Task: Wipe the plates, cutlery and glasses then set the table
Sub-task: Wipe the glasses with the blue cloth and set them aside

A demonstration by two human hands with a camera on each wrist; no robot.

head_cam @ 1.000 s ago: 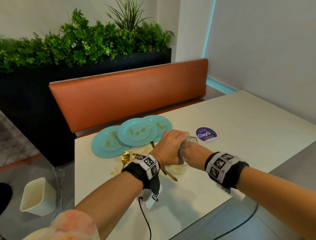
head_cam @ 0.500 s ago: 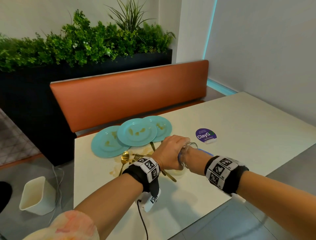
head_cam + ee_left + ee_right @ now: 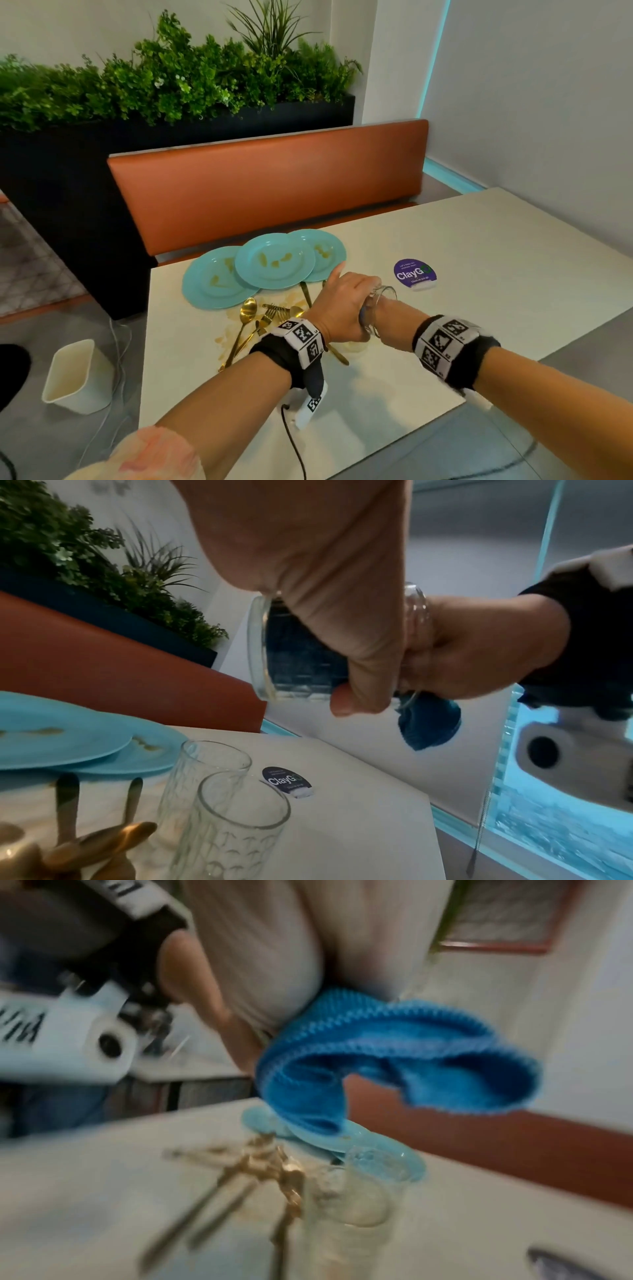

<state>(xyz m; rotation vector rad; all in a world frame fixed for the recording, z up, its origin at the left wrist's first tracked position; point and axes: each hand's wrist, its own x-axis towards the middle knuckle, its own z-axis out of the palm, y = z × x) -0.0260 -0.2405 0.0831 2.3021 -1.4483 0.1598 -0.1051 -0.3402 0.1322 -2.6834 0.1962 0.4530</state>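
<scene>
My left hand (image 3: 342,305) grips a glass (image 3: 298,653) tipped on its side above the table (image 3: 479,274), fingers wrapped round its body, the forefinger sticking out toward twelve o'clock. My right hand (image 3: 459,647) is pushed into the mouth of the glass with a blue cloth (image 3: 394,1064); the fingers are hidden inside, so I cannot tell how they are curled, though a fold of cloth hangs out below the rim. Two more glasses (image 3: 219,813) stand upright on the table just under my hands. At eleven o'clock from them lie three stained blue plates (image 3: 274,262), overlapping, and at nine o'clock a scatter of gold cutlery (image 3: 253,322) on a smeared patch. A purple sticker (image 3: 415,272) sits at one o'clock.
</scene>
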